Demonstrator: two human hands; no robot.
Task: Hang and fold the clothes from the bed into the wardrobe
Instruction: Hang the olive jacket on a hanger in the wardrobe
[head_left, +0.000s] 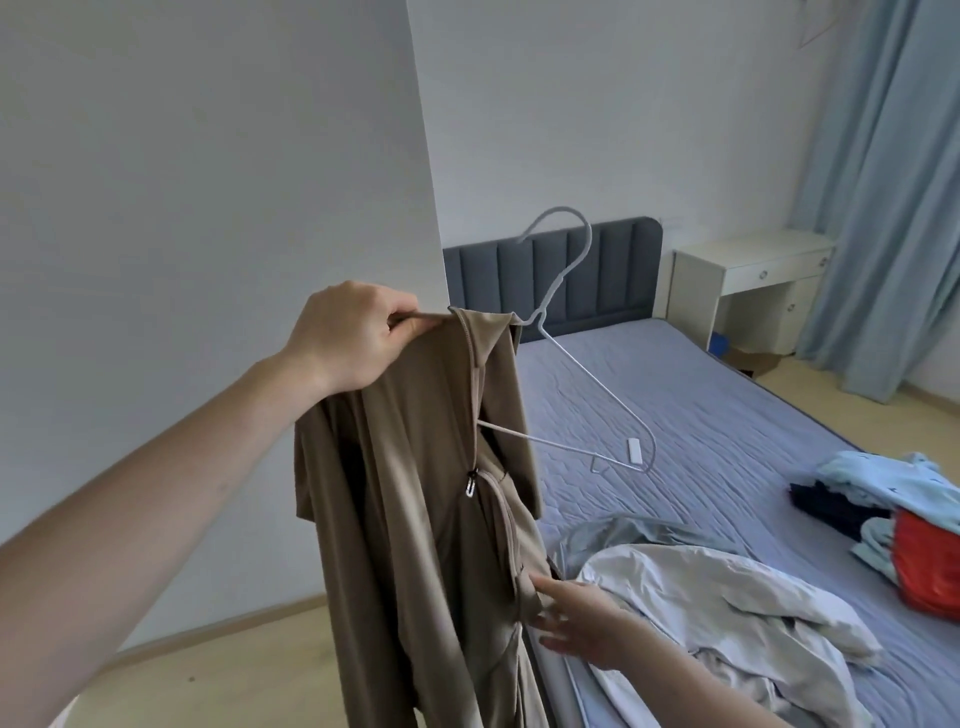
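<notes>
Left hand (353, 335) pinches tan zip jacket (415, 493) collar, held up beside bed (701, 415), white wire hanger (587, 364) half inside; right hand (582, 623) open, fingers touching jacket front; clothes pile (883, 519) on blue mattress, grey headboard (571, 270), white desk (748, 280), blue curtain (883, 182)

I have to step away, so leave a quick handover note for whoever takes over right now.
Left hand: pinches the tan zip jacket at its shoulder, holding it up.
Right hand: open, fingers touching the jacket's lower front.
White wire hanger: one side is inside the jacket, the other sticks out bare.
Done: hanger partly in.
Left: seat the other shoulder, hang it. The pale grey garment and the pile of blue and red clothes are still on the bed.
</notes>
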